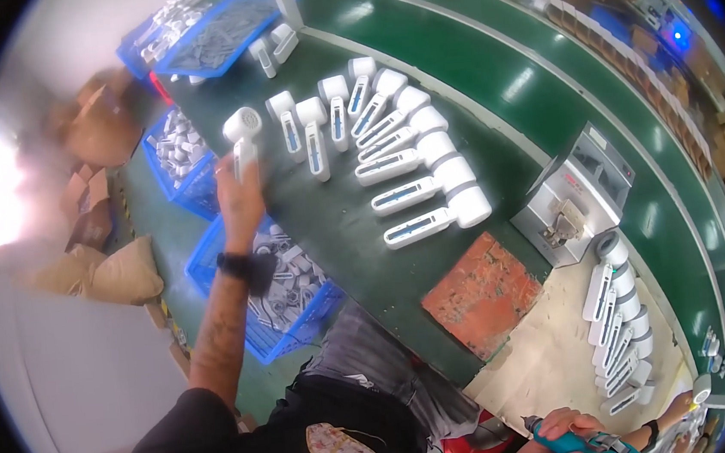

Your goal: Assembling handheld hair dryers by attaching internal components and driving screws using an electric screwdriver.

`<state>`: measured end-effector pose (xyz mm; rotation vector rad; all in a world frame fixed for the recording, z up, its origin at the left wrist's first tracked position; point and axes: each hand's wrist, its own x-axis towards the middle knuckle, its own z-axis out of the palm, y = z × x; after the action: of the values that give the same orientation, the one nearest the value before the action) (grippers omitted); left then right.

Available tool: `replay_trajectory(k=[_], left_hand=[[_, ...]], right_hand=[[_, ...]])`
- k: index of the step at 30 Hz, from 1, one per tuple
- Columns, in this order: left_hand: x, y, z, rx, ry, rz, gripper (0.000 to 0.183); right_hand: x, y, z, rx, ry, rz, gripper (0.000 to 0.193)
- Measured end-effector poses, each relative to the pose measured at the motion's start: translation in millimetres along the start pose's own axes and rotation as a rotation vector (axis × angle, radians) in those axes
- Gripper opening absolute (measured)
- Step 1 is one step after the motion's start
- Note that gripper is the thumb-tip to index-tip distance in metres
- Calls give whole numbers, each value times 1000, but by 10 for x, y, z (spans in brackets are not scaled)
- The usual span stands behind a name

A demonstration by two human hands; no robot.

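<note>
My left hand (238,188) reaches out over the left end of the dark green bench (341,228) and grips a white handheld device with a round head (242,132) by its handle, holding it upright. Just to the right of it, several more white devices (390,151) lie in a fanned row on the bench. A black wristband sits on my left wrist. At the lower edge, my right hand (563,425) is closed on a teal electric screwdriver (584,446).
Blue crates of white parts (287,298) stand on the floor by the bench, with more at the back left (216,32). On the bench are an orange-red mat (482,295), a grey machine (574,195) and another row of white devices (620,333). A green conveyor (529,65) runs behind.
</note>
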<state>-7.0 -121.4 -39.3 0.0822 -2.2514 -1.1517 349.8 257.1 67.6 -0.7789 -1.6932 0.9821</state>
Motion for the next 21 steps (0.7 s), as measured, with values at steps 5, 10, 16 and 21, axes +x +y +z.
replay_trajectory(k=[5, 10, 16, 21], left_hand=[[414, -30, 216, 234, -235, 89, 63], [390, 574, 596, 361, -219, 188, 80], [488, 598, 892, 498, -303, 203, 85], [753, 594, 997, 484, -358, 72, 77]], right_hand=[[181, 42, 56, 509, -261, -62, 42], [109, 25, 146, 512, -360, 13, 55], [31, -104, 173, 384, -384, 33, 71], [12, -57, 123, 439, -458, 53, 68]])
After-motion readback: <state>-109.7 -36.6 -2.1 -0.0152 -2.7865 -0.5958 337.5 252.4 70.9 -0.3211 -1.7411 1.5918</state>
